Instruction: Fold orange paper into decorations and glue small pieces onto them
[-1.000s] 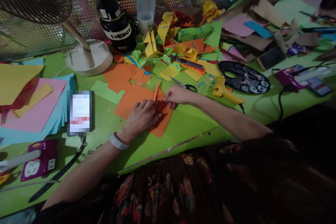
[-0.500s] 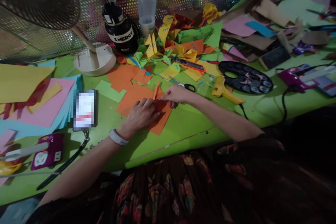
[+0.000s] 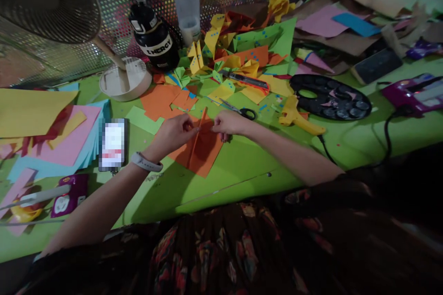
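Observation:
An orange paper sheet (image 3: 202, 150) lies on the green table (image 3: 242, 166) with a raised fold running up its middle. My left hand (image 3: 175, 131), a white band on its wrist, pinches the sheet's upper left part. My right hand (image 3: 228, 123) pinches the upper right part, just across the fold. Both hands are closed on the paper and sit close together.
Scissors (image 3: 242, 111) lie just behind my right hand, a yellow glue gun (image 3: 297, 117) and a black palette (image 3: 328, 99) to the right. Folded coloured paper (image 3: 235, 62) is piled behind. A phone (image 3: 113, 144), paper stacks (image 3: 51, 133), a fan base (image 3: 125, 79) and a black bottle (image 3: 154, 39) stand left.
My left hand has lifted off the flat sheet and now pinches its upper edge. The orange paper has been pulled up along the fold. My right hand stays in place.

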`<state>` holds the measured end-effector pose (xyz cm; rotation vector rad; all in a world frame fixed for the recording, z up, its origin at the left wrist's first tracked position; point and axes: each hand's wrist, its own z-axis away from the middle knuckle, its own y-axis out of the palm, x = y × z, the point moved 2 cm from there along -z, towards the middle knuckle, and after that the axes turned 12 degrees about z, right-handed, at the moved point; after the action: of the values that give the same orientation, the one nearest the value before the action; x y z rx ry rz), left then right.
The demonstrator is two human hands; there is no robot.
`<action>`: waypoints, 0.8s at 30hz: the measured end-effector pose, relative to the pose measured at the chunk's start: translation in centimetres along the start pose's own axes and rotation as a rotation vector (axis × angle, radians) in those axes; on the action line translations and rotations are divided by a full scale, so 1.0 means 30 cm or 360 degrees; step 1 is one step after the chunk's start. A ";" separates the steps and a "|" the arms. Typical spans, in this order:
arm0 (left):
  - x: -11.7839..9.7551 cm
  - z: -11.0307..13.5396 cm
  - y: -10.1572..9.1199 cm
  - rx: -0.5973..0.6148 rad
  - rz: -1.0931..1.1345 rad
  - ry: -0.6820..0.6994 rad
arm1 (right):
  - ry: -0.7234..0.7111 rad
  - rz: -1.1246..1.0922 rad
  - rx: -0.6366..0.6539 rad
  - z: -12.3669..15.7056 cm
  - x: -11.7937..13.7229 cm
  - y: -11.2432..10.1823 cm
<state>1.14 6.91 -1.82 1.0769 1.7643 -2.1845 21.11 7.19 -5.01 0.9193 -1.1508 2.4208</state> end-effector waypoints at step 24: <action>0.031 -0.164 -0.020 0.0789 0.0304 -0.0350 | -0.0045 0.0058 0.0000 -0.003 0.004 0.000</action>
<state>2.31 11.80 -2.20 0.9865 1.0095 -2.5606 20.99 7.24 -4.98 0.9437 -1.1874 2.4442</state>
